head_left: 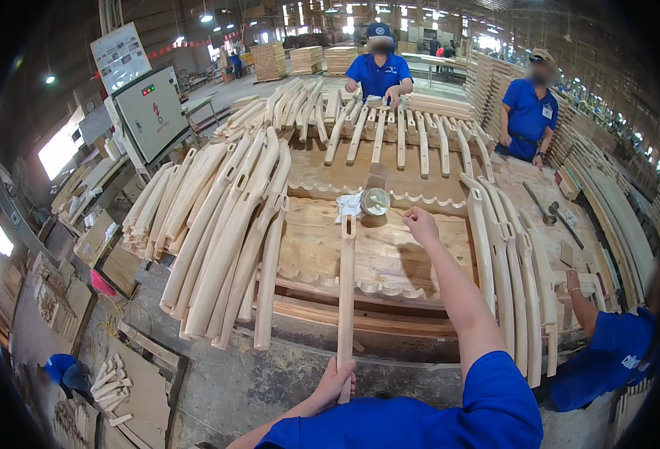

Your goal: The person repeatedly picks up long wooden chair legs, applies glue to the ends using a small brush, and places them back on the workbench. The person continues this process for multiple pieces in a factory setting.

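I have the left hand (pixel 333 383) wrapped around the near end of the wooden bar (pixel 346 299), which runs straight forward from it, slotted end farthest away. The right hand (pixel 422 227) pinches a thin stick (pixel 393 211); the stick's other end reaches into the cup (pixel 368 197), ahead and to the left of those fingers. A white cloth (pixel 348 209) lies left of the cup, just beyond the slot (pixel 348 227).

I judge the step to be loading the stick for the slot. Recommended procedure:

1. Hold the bar steady with the left hand, slot facing up.
2. Take a modest load; wipe excess on the cup rim.
3. Move the right hand left and nearer, carrying the stick tip low over the slot.
4. Spread inside the slot only.

Caution: drips could mark the bench (pixel 322 258) or the bar's face. I cannot tell what the cup contains.
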Demonstrator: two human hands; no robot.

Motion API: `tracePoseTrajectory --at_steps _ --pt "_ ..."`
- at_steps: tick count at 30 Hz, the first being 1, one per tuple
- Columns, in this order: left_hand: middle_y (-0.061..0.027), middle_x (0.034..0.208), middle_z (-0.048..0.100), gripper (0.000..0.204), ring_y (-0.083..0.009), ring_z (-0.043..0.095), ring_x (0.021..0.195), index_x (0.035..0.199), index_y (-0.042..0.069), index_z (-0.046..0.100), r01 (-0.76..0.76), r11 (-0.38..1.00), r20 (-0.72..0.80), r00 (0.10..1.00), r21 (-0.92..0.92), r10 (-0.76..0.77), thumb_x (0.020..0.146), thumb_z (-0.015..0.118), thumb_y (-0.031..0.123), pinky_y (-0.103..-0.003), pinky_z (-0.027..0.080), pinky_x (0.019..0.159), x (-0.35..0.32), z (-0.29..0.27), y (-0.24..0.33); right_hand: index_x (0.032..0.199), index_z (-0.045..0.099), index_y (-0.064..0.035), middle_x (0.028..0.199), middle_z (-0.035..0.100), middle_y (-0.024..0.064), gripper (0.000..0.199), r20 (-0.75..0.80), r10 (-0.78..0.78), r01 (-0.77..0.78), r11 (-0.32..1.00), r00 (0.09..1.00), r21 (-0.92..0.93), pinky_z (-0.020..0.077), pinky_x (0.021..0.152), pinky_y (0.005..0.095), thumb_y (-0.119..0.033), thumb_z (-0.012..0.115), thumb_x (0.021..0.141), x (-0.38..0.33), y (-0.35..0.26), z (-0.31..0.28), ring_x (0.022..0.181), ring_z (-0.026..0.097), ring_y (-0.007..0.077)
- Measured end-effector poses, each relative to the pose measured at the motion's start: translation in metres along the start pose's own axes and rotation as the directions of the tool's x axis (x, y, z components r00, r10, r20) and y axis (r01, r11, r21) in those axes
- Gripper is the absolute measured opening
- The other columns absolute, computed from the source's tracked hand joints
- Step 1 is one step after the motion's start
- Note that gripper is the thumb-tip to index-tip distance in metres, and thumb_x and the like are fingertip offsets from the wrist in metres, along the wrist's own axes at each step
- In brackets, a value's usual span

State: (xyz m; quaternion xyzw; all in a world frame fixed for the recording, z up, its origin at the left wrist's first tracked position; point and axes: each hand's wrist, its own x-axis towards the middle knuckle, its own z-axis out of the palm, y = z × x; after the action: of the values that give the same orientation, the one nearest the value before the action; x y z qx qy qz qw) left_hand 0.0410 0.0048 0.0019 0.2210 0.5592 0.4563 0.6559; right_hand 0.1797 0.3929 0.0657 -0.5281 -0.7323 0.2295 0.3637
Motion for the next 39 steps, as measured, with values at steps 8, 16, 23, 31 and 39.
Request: tracePoseTrajectory --at_steps 8,16,23,31,39 --pt "-0.0036 0.070 0.048 0.028 -0.0122 0.049 0.057 0.106 0.012 0.036 0.000 1.000 0.048 0.999 -0.027 0.002 0.093 0.048 0.034 -0.027 0.046 0.050 0.000 -0.004 0.001 0.090 0.063 -0.0062 0.080 0.064 0.0121 0.026 0.312 -0.224 0.226 0.974 0.924 0.030 0.0457 0.067 0.0357 -0.029 0.056 0.083 -0.022 -0.055 -0.031 0.077 0.061 0.0258" --pt "-0.0035 0.069 0.047 0.029 -0.0108 0.049 0.057 0.101 0.010 0.036 -0.007 0.998 0.066 0.998 -0.063 0.011 0.092 0.050 0.034 -0.026 0.046 0.050 -0.003 -0.004 0.005 0.080 0.063 -0.0121 0.073 0.064 0.0034 0.017 0.063 -0.321 0.327 0.930 0.945 -0.170 0.0330 0.072 0.0398 -0.029 0.059 0.081 -0.033 -0.071 -0.022 0.072 0.058 0.0218" --pt "-0.0036 0.070 0.048 0.029 -0.0108 0.049 0.057 0.101 0.010 0.036 -0.012 0.999 0.072 0.997 -0.040 0.015 0.093 0.049 0.034 -0.026 0.046 0.050 -0.002 -0.006 0.004 0.075 0.060 -0.0153 0.073 0.060 -0.0015 0.011 -0.085 -0.436 0.413 0.888 0.896 -0.200 0.0270 0.073 0.0380 -0.025 0.063 0.078 -0.044 -0.064 -0.008 0.077 0.054 0.0183" --pt "-0.0024 0.067 0.048 0.029 -0.0103 0.050 0.057 0.099 0.011 0.037 0.014 1.000 0.037 0.999 -0.021 -0.013 0.092 0.050 0.036 -0.026 0.047 0.050 -0.002 -0.006 0.003 0.074 0.059 -0.0146 0.072 0.056 -0.0004 0.012 -0.042 -0.589 0.572 0.797 0.807 -0.194 0.0270 0.076 0.0381 -0.025 0.064 0.078 -0.055 -0.053 -0.017 0.076 0.052 0.0182" --pt "-0.0020 0.067 0.048 0.029 -0.0100 0.050 0.055 0.103 0.012 0.036 0.019 0.998 0.042 0.999 -0.053 -0.017 0.092 0.052 0.034 -0.025 0.046 0.048 -0.002 -0.002 0.007 0.075 0.059 -0.0150 0.072 0.055 -0.0003 0.010 -0.213 -0.530 0.473 0.840 0.821 -0.266 0.0273 0.074 0.0376 -0.024 0.064 0.078 -0.044 -0.055 -0.012 0.078 0.052 0.0186"
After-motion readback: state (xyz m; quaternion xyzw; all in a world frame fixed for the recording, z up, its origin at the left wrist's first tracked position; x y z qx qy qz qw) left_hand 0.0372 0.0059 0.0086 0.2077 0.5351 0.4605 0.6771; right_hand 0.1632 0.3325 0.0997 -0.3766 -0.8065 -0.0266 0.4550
